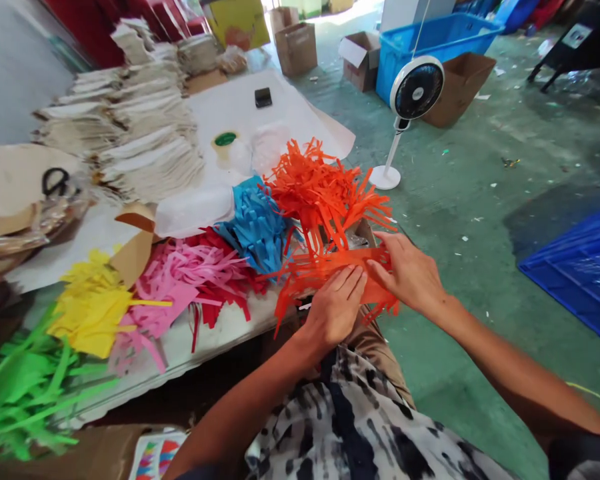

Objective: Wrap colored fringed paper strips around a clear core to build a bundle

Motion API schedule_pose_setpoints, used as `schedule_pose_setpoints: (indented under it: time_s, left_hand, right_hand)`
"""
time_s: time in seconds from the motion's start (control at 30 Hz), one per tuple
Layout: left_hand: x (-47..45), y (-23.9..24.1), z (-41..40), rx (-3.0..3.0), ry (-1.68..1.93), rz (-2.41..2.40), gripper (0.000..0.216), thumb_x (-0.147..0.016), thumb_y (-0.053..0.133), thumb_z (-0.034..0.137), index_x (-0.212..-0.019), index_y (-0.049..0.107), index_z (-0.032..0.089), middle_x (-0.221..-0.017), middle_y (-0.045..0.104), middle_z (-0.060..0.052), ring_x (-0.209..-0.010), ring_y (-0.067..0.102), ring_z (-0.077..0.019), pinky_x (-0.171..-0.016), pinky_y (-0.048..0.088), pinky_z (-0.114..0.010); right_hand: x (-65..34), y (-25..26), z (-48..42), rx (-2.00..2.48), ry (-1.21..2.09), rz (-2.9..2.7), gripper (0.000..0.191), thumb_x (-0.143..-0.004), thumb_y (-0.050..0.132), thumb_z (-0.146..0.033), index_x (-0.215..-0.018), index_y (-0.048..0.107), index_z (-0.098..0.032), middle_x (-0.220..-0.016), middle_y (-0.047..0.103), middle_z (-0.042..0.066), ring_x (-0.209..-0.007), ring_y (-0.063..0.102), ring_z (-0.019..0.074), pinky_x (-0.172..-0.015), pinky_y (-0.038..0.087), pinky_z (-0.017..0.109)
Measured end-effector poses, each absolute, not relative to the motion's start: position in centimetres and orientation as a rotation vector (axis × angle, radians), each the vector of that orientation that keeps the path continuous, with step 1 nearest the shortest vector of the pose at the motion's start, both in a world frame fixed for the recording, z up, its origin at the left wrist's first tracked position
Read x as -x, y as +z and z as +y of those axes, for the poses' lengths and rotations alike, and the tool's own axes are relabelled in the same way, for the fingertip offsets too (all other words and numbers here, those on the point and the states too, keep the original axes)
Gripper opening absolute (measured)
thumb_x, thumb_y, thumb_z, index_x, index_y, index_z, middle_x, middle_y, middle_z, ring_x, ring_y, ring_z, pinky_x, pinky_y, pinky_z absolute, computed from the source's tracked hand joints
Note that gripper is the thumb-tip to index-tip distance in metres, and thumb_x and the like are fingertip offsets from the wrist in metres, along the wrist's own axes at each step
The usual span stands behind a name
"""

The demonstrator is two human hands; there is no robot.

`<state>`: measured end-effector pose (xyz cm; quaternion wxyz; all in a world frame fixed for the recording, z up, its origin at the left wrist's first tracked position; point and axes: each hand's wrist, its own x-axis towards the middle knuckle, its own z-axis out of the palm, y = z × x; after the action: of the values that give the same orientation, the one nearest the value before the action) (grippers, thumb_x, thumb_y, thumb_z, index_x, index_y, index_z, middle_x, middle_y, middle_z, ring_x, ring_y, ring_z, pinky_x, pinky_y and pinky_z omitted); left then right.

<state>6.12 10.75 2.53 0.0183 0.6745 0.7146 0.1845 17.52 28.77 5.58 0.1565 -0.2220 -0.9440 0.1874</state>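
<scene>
**Q:** What do the hands hold?
**A:** Both meet on an orange fringed strip (325, 265), just in front of the orange fringe pile (320, 190). The right hand (410, 270) has its fingers closed on the strip's end. The left hand (335, 303) lies on the strip with fingers straight and together, thumb hidden, so its grip cannot be told.
**Q:** What adjoins the pile?
**A:** Blue fringe (255, 227) touches its left side, pink fringe (180, 280) lies farther left, and a standing fan (416, 90) is behind it.

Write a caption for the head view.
Left hand rests on and right hand grips an orange fringed paper strip by a blue pile.
</scene>
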Motion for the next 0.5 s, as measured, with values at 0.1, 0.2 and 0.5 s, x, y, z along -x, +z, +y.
schedule_pose_setpoints:
  time_s: [0.1, 0.2, 0.5]
  left_hand:
    - [-6.1, 2.2, 10.9, -2.058, 0.665, 2.235, 0.047, -0.102, 0.052, 0.017, -0.146, 0.059, 0.006, -0.155, 0.059, -0.019, -0.15, 0.051, -0.0309, -0.127, 0.045, -0.049]
    - [-5.6, 3.4, 10.7, -2.02, 0.781, 2.199, 0.041, -0.102, 0.052, 0.018, -0.14, 0.064, 0.009, -0.147, 0.065, -0.017, -0.141, 0.059, -0.0281, -0.122, 0.05, -0.046]
    - [-2.7, 6.4, 9.5, -1.508, 0.885, 2.246, 0.021, -0.104, 0.057, 0.026, -0.098, 0.075, 0.019, -0.1, 0.078, -0.006, -0.092, 0.069, -0.0198, -0.085, 0.051, -0.032]
  right_hand:
    - [-19.3, 5.6, 28.0, 0.207, 0.375, -2.767, 0.066, -0.098, 0.063, -0.052, -0.154, 0.05, -0.019, -0.153, 0.056, 0.02, -0.141, 0.051, 0.0384, -0.117, 0.039, 0.059]
    - [-20.7, 4.3, 27.6, -0.003, 0.425, -2.816, 0.067, -0.098, 0.063, -0.044, -0.158, 0.046, -0.02, -0.147, 0.062, 0.017, -0.136, 0.054, 0.0349, -0.116, 0.038, 0.057]
    - [-20.1, 4.4, 30.2, 0.323, 0.851, -2.749, 0.025, -0.102, 0.056, -0.032, -0.115, 0.077, -0.025, -0.119, 0.079, 0.008, -0.111, 0.068, 0.0271, -0.097, 0.044, 0.045]
